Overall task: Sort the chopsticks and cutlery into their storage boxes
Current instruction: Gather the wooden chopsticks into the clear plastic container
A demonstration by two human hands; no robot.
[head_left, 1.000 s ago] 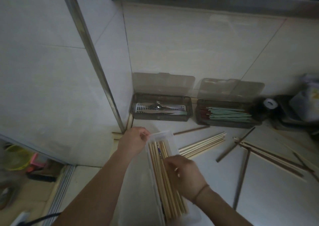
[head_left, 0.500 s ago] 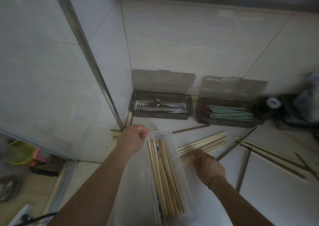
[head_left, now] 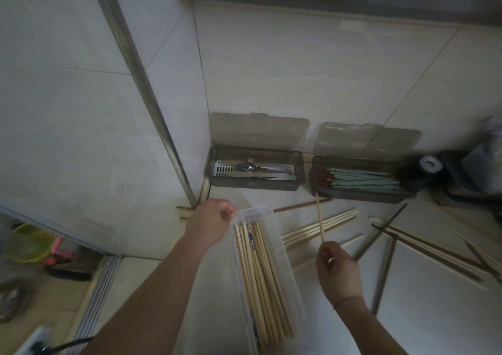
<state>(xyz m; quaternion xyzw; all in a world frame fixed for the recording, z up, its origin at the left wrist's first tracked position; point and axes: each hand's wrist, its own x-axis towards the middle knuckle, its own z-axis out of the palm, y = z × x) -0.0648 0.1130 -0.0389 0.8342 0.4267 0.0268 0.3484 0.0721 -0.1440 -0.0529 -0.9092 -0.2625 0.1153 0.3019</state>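
Fingers of my left hand (head_left: 210, 223) were curled on the far end of the clear storage box (head_left: 282, 248), thumb and forefinger pinching its upper rim at about eleven o'clock from the box's middle. My right hand (head_left: 338, 272) was clenched round the lower end of a single pale wooden chopstick (head_left: 319, 217), which stood tilted, its free tip pointing toward twelve o'clock and crossing in front of the near wall of a dark box.

That clear box ran lengthwise from my left hand down toward six o'clock, and a bundle of pale bamboo chopsticks (head_left: 260, 281) lay inside it, one of them with blue print. At three o'clock from it, loose pale chopsticks (head_left: 320, 227) lay spread on the tiled counter (head_left: 434, 286), and further toward three o'clock lay dark brown chopsticks (head_left: 385, 270) mixed with more pale ones.

At twelve o'clock, against the tiled wall (head_left: 312, 69), sat two smoky boxes with their lids standing open. I saw metal cutlery on a white slotted tray in the cutlery box (head_left: 255, 185). Just beside it, at its three o'clock, the second dark box (head_left: 361, 196) held pale green chopsticks (head_left: 364, 181) with red-brown ends.
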